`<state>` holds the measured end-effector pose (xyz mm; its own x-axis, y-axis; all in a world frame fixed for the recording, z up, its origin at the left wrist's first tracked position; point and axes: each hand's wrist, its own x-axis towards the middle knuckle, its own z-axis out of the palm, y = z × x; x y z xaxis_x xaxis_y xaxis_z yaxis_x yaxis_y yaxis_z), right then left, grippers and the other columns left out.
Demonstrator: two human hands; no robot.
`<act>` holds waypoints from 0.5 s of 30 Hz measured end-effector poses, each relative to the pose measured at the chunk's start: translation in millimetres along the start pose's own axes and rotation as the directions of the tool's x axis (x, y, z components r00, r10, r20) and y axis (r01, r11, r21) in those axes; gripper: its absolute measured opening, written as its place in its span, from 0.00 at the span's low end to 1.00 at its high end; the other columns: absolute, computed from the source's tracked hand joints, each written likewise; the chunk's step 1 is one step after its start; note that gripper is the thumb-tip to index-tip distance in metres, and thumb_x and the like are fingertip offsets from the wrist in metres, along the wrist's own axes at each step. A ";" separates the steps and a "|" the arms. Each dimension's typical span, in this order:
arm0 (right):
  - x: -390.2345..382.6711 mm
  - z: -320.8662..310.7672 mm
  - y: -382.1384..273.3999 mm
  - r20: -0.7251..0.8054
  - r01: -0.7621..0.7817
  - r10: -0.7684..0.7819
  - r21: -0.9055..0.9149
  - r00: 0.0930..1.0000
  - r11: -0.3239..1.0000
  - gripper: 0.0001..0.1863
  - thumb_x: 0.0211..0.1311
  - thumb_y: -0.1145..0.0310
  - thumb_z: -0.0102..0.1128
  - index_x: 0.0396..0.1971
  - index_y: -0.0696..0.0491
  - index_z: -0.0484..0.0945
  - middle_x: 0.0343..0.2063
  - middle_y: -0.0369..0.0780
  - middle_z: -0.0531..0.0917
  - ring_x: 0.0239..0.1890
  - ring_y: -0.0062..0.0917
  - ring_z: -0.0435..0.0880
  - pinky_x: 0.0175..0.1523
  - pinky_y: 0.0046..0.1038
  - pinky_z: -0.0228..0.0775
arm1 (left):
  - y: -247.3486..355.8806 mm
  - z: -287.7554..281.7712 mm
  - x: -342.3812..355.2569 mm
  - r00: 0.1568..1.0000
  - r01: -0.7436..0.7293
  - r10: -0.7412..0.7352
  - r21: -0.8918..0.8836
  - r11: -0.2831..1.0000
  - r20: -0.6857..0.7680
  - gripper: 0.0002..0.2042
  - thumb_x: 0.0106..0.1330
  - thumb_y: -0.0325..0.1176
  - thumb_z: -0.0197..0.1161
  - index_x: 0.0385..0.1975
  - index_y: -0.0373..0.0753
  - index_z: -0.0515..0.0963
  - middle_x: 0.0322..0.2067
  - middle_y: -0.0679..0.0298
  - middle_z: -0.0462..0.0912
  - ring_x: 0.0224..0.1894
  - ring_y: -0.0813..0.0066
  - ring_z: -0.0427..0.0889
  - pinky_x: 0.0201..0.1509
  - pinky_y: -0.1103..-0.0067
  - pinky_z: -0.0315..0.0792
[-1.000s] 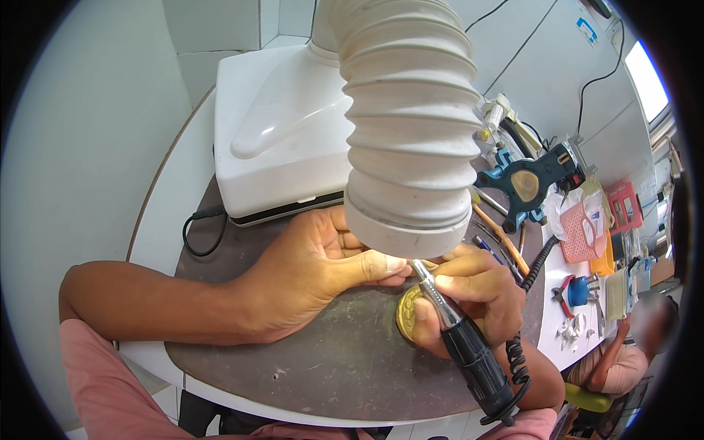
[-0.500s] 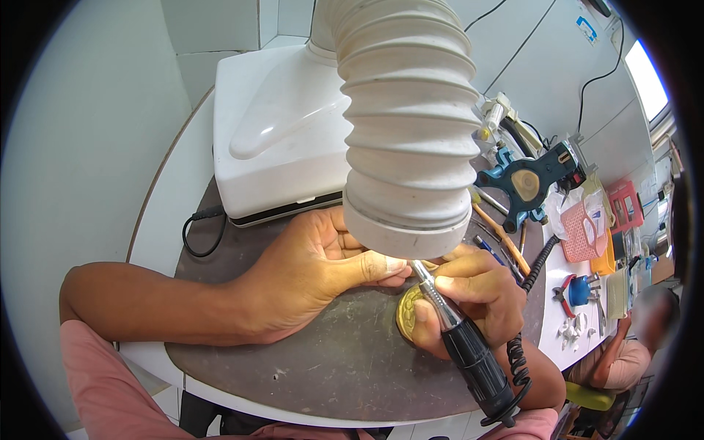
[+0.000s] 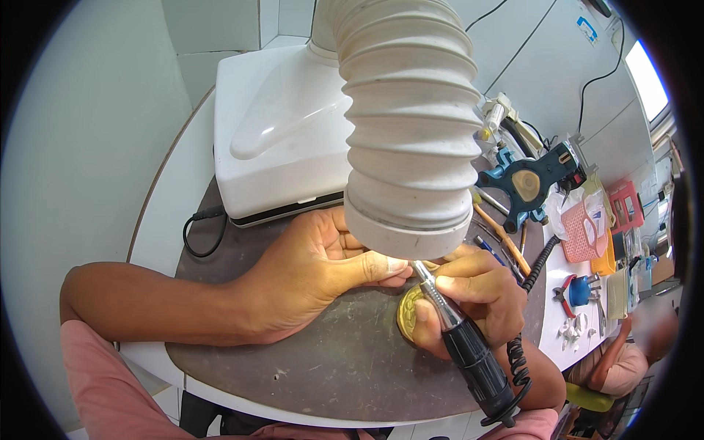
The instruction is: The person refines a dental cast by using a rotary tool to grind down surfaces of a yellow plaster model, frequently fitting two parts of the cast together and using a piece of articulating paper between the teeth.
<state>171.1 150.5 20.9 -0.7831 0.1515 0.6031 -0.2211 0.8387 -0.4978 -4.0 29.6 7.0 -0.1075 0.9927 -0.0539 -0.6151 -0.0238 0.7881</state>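
My right hand (image 3: 488, 293) grips a rotary handpiece (image 3: 469, 352) with a silver nose and a black body; a coiled black cord runs off its rear end. The silver nose points up and left to the fingertips of my left hand (image 3: 315, 271), which is closed in a pinch. What those fingers hold is hidden by the thumb and the hose rim. Under my right hand lies a round yellowish dental model (image 3: 408, 312), partly covered by the fingers. Just above both hands hangs the mouth of a wide white ribbed suction hose (image 3: 411, 147).
A white dust extractor (image 3: 282, 139) stands behind my left hand. Beyond my right hand lie a wooden-handled tool (image 3: 506, 238), a blue-green articulator (image 3: 528, 183), a pink basket (image 3: 583, 231) and red-handled pliers (image 3: 565, 295). A co-worker (image 3: 623, 359) sits at the far right.
My hands and the handpiece hold almost the same place. The co-worker's head at the far right has shifted slightly lower.
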 end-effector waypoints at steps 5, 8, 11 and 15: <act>0.0 0.5 1.0 -0.009 0.008 -0.008 0.008 1.000 1.000 0.25 0.47 0.75 0.77 0.42 0.54 0.69 0.41 0.50 0.82 0.46 0.42 0.86 0.44 0.34 0.80 | 2.1 0.4 -0.2 1.000 0.008 -0.008 0.013 1.000 0.014 0.14 0.67 0.25 0.61 0.51 0.31 0.74 0.48 0.58 0.81 0.50 0.73 0.81 0.59 0.77 0.76; -3.8 1.0 2.3 -0.016 -0.014 0.014 0.003 1.000 1.000 0.25 0.46 0.75 0.77 0.42 0.54 0.70 0.42 0.50 0.82 0.46 0.41 0.86 0.43 0.33 0.80 | -0.3 -2.2 0.8 1.000 0.003 -0.003 0.015 1.000 0.028 0.14 0.67 0.25 0.61 0.51 0.31 0.74 0.48 0.58 0.81 0.50 0.73 0.81 0.59 0.77 0.76; -3.4 0.6 1.4 -0.026 -0.019 0.019 0.002 0.999 1.000 0.26 0.46 0.75 0.77 0.42 0.54 0.70 0.42 0.50 0.83 0.45 0.41 0.86 0.43 0.33 0.80 | -0.8 -2.3 0.9 1.000 0.006 -0.007 0.014 1.000 0.029 0.14 0.67 0.25 0.62 0.51 0.31 0.73 0.48 0.58 0.81 0.51 0.73 0.81 0.59 0.77 0.76; -1.1 1.7 1.1 -0.028 0.005 -0.006 -0.015 1.000 1.000 0.26 0.45 0.76 0.77 0.42 0.54 0.70 0.41 0.50 0.83 0.45 0.41 0.86 0.43 0.32 0.81 | 0.7 -0.9 0.3 1.000 0.007 -0.007 0.017 1.000 0.019 0.14 0.67 0.25 0.62 0.51 0.31 0.73 0.48 0.58 0.81 0.51 0.73 0.81 0.59 0.77 0.76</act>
<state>170.7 150.4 18.7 -0.7651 0.1614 0.6233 -0.2164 0.8473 -0.4850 -5.1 29.8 7.0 -0.0885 0.9949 -0.0478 -0.6023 -0.0153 0.7982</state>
